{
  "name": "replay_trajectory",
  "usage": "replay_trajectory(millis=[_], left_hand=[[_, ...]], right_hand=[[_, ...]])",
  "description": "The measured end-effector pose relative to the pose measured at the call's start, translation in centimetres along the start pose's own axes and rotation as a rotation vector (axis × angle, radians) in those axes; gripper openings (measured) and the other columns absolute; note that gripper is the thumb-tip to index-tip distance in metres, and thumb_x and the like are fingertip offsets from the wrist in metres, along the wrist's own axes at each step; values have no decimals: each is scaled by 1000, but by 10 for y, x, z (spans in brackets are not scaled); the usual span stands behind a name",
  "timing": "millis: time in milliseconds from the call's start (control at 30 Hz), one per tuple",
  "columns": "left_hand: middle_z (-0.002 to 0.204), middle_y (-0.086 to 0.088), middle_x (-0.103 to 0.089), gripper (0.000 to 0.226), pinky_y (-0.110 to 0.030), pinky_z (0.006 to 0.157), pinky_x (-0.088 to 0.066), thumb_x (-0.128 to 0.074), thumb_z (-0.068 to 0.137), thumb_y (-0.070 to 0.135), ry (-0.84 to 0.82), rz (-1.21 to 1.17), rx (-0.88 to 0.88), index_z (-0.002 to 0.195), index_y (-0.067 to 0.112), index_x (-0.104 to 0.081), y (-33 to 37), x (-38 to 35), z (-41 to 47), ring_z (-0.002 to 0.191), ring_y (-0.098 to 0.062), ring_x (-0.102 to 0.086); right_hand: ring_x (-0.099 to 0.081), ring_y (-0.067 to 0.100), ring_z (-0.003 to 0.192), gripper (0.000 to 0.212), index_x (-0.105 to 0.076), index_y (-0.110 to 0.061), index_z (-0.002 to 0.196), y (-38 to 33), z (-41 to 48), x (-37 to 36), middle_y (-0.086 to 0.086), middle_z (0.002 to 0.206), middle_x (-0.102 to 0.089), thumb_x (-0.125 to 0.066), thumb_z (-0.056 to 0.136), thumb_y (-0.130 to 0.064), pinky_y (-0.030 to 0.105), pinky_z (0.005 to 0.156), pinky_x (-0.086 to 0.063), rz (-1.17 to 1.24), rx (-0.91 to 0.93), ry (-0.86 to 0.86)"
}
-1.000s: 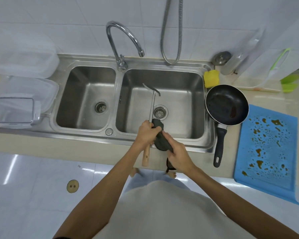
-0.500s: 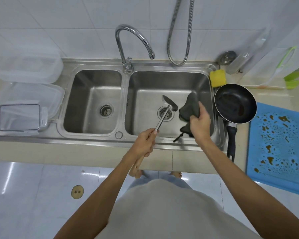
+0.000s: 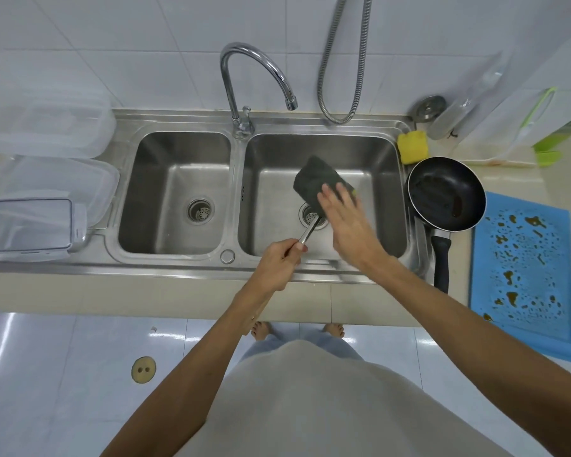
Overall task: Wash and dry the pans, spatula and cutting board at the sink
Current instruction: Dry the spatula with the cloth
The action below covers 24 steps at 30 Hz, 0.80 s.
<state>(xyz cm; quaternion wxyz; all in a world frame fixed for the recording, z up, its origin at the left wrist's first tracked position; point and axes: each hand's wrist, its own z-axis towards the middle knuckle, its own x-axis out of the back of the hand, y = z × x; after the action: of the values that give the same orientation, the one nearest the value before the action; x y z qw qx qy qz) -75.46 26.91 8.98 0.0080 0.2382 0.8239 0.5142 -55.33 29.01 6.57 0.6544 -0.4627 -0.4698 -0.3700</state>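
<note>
The spatula (image 3: 309, 230) is held over the right basin (image 3: 381, 199), its metal shaft angled toward 1 o'clock above the drain (image 3: 311, 216); the blade is hidden behind the sponge and right hand. The handle is gripped by the left hand (image 3: 277, 267), fingers curled tightly around it, at about 6 o'clock of the basin. A dark sponge (image 3: 317, 178) is pressed against the spatula's upper end by the right hand (image 3: 348, 222), fingers extended and slightly spread, laid flat over the sponge's lower edge. Whether the thumb is under the sponge cannot be told.

At 3 o'clock of the basin, a black pan (image 3: 446, 194) is seen on the sink rim, handle pointing to 6 o'clock. A blue cutting board (image 3: 524, 272), spotted with brown residue, is laid on the counter at 4 o'clock of the pan. A yellow sponge (image 3: 412, 147) is placed at 11 o'clock of the pan, on the sink's corner. The faucet (image 3: 254, 77) is mounted between the basins, spout arched over the right one. The left basin (image 3: 175, 192) is noted at 9 o'clock. Clear plastic containers (image 3: 43, 179) are stacked further out at 9 o'clock.
</note>
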Motion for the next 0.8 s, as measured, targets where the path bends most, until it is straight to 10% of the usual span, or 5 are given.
replay_trajectory(millis=[133,800], left_hand=[[69,4,-52,26,-17,42,-33,-45,106,23,-8,-2,-22,107,10,-67,0,0,-7,42,0,-39],[65,0,-50,28,-21,38,-30,-40,105,12,16,-29,43,89,12,-63,25,-5,1,36,-4,-37]], right_hand=[[-13,39,153,74,-23,-1,157,21,27,23,17,166,-19,-44,88,15,55,124,-16,183,-366,-17],[5,44,153,90,-13,-7,160,-37,-7,-3,14,169,-5,-52,83,17,67,121,-12,112,-156,16]])
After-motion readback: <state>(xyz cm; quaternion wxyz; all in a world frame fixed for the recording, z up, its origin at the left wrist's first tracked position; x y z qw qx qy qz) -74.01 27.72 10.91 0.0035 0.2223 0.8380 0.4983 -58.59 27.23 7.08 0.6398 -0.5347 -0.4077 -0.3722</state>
